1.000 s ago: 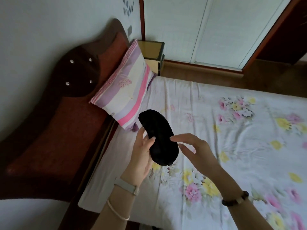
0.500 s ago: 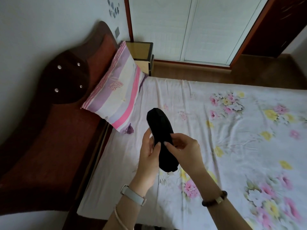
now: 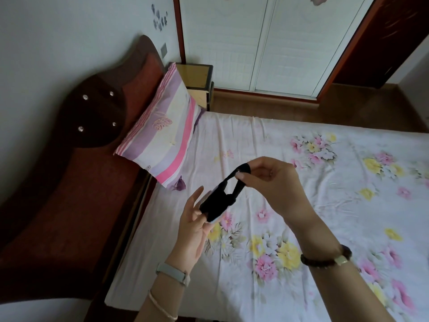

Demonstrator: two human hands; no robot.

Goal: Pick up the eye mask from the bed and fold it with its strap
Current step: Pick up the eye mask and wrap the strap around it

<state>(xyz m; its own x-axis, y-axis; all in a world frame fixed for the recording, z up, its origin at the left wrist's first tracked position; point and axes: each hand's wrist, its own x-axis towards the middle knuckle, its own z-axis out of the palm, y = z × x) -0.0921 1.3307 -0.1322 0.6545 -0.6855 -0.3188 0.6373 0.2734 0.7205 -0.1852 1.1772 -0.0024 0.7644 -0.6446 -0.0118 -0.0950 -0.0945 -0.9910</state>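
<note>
Both hands work above my floral-sheeted bed (image 3: 301, 205): left hand (image 3: 195, 226) clasps the folded black eye mask (image 3: 214, 204), right hand (image 3: 271, 180) pinches its stretched strap (image 3: 241, 169). Striped pillow (image 3: 162, 135) leans on the headboard (image 3: 97, 117).

Eye mask (image 3: 214, 204) partly behind left hand (image 3: 193, 225)

Head cam, sole view; looks fwd/down, close over both hands, across bed (image 3: 301, 228) toward headboard (image 3: 97, 117).
</note>
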